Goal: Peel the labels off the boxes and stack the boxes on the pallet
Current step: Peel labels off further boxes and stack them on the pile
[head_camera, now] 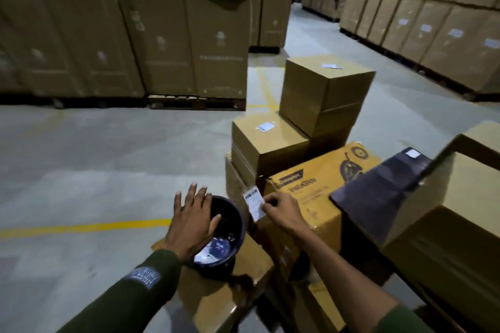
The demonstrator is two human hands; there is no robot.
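While the right hand (278,206) pinches the thin, floppy, sticky label (253,204) by its edge above the bucket (230,238), the left hand (193,220) hovers flat and open, holding nothing.

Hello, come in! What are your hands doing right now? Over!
Right hand pinching peeled label. Left hand open over dark bucket. Nothing blocking bucket. Over.
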